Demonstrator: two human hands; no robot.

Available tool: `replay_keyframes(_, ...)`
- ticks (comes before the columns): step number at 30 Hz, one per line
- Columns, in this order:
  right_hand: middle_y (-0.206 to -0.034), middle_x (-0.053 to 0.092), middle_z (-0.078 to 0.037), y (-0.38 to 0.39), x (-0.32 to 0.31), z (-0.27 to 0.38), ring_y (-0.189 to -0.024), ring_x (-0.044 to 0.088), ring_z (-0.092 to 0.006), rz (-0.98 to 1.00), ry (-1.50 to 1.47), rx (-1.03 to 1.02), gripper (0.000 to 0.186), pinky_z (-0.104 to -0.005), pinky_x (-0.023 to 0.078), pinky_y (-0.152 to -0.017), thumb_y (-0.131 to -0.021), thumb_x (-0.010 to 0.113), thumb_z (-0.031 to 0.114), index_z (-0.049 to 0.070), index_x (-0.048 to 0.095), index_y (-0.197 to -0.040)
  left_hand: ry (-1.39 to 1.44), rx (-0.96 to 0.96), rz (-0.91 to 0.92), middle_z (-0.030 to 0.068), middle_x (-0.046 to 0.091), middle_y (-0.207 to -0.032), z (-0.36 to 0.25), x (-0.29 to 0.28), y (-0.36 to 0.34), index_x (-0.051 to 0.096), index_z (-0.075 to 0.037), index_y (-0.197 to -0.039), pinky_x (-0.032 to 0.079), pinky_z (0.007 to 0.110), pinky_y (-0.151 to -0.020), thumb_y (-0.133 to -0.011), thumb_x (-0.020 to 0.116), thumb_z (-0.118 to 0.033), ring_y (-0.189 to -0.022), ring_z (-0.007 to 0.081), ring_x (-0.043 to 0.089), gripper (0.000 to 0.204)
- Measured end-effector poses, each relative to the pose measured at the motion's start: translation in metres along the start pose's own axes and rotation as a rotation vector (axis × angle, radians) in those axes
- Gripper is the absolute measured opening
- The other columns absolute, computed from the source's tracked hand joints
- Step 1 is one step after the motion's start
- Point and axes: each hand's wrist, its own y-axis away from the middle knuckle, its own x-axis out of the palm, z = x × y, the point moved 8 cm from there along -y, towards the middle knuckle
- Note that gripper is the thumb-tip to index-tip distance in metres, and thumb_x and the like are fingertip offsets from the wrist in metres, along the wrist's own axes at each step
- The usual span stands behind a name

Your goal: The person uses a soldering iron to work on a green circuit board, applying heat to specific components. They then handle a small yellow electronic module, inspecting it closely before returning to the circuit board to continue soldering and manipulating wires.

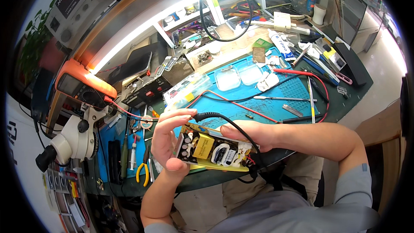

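Above the front edge of the bench I hold an opened power adapter (215, 150) between both hands. Its inner board faces up, showing a yellow-wrapped transformer, round capacitors, white filler and thin coloured wires at the right end. My left hand (171, 136) grips the left end, its fingers at the far side and its thumb near the close edge. The far right edge is held by my right hand (250, 134), whose thumb lies along the rim; its other fingers are mostly hidden. A black cable (235, 125) arches over the right hand and runs down by the adapter's right end.
A blue work mat (233, 111) carries red and black test leads, tweezers (276, 98) and a clear parts box (227, 79). An orange multimeter (82, 84) stands left, above a white microscope (71, 142). Yellow-handled pliers (142, 173) and a syringe (133, 157) lie nearby.
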Motion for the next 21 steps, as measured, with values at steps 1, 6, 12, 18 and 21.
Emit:
replay_keyframes(1, -0.120, 0.066, -0.010, 0.000, 0.001, 0.001, -0.101, 0.066, -0.0140, 0.001, -0.003, 0.002, 0.065, -0.0309, 0.055, -0.084, -0.096, 0.054, 0.056, 0.001, 0.055, -0.132, -0.002, -0.006, -0.004, 0.0226, 0.062, -0.110, 0.001, -0.001, 0.000, 0.056, 0.007, -0.109, 0.047, 0.040, -0.094, -0.083, 0.044, -0.081, -0.105, 0.0279, 0.062, 0.092)
replay_keyframes(6, -0.121, 0.066, -0.010, -0.006, 0.002, 0.000, -0.102, 0.066, -0.0147, 0.032, -0.035, -0.031, 0.068, -0.0307, 0.055, -0.085, -0.096, 0.054, 0.057, 0.000, 0.054, -0.133, -0.029, -0.007, -0.004, 0.0228, 0.062, -0.110, 0.003, 0.000, -0.001, 0.055, 0.007, -0.108, 0.046, 0.039, -0.095, -0.087, 0.040, -0.079, -0.104, 0.0277, 0.062, 0.090)
replay_keyframes(12, -0.121, 0.066, -0.011, 0.003, 0.007, 0.005, -0.102, 0.066, -0.0149, -0.001, -0.011, 0.009, 0.069, -0.0308, 0.055, -0.085, -0.096, 0.055, 0.057, 0.000, 0.054, -0.133, -0.049, -0.018, 0.003, 0.0231, 0.063, -0.110, 0.003, 0.000, -0.001, 0.055, 0.007, -0.108, 0.046, 0.039, -0.095, -0.089, 0.037, -0.077, -0.104, 0.0279, 0.062, 0.088)
replay_keyframes(18, -0.121, 0.066, -0.011, -0.007, 0.002, -0.001, -0.102, 0.066, -0.0146, 0.043, -0.038, -0.047, 0.068, -0.0302, 0.055, -0.085, -0.096, 0.054, 0.057, 0.000, 0.054, -0.132, -0.047, -0.021, 0.003, 0.0232, 0.063, -0.110, 0.005, 0.000, -0.001, 0.056, 0.007, -0.108, 0.046, 0.039, -0.095, -0.090, 0.037, -0.077, -0.105, 0.0278, 0.061, 0.088)
replay_keyframes(21, -0.120, 0.066, -0.010, -0.007, 0.000, -0.002, -0.101, 0.066, -0.0144, 0.043, -0.038, -0.040, 0.067, -0.0301, 0.055, -0.085, -0.096, 0.054, 0.057, 0.000, 0.055, -0.132, -0.053, -0.026, 0.007, 0.0230, 0.063, -0.110, 0.005, 0.000, -0.001, 0.056, 0.007, -0.108, 0.046, 0.039, -0.096, -0.090, 0.036, -0.077, -0.105, 0.0277, 0.061, 0.088)
